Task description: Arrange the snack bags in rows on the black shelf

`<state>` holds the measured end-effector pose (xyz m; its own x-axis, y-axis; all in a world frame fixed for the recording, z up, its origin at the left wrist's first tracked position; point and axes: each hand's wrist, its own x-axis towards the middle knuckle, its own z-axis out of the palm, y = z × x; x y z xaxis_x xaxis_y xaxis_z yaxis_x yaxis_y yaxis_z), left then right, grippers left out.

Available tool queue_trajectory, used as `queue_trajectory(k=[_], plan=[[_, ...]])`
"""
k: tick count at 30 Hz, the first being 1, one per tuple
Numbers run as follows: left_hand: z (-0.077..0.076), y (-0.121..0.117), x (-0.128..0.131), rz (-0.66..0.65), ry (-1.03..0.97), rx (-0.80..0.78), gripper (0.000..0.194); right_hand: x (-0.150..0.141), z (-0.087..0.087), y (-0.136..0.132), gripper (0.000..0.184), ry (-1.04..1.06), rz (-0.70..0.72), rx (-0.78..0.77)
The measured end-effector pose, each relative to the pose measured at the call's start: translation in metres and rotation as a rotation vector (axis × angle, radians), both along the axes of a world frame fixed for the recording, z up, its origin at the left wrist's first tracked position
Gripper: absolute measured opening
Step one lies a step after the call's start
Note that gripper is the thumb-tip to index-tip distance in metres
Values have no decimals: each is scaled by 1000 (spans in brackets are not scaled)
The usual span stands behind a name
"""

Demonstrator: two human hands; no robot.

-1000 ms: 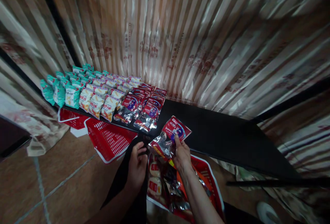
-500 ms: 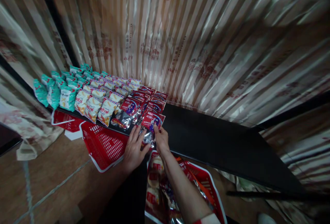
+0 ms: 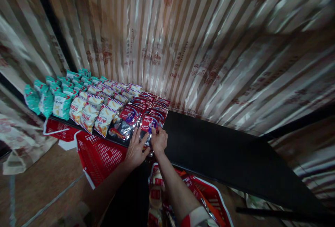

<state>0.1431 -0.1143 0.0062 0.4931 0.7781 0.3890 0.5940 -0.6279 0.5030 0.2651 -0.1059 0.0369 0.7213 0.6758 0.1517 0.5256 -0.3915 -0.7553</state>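
Resting spread, open left hand (image 3: 135, 151) on the red-and-silver packet (image 3: 149, 121) at the near edge of the black shelf (image 3: 211, 150); pinching its right side in nearly closed right hand (image 3: 159, 141).

Open shelf (image 3: 222, 153) rightward (packets (image 3: 128, 115) leftward)

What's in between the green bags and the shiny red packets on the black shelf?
White bags with stripy edges sit between the green bags and red packets; the head view shows it.
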Motion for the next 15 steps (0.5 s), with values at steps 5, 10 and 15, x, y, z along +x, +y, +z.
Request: queue_trajectory(k=[5,10,15], plan=[[0,4,8,-25,72,-63,58,3,-15,3,37,-47,-42,124],[2,9,13,-53,114,-77,59,10,-24,7,40,33,-52,148],[1,11,16,-35,160,-65,61,11,-26,9,53,148,-36,110]])
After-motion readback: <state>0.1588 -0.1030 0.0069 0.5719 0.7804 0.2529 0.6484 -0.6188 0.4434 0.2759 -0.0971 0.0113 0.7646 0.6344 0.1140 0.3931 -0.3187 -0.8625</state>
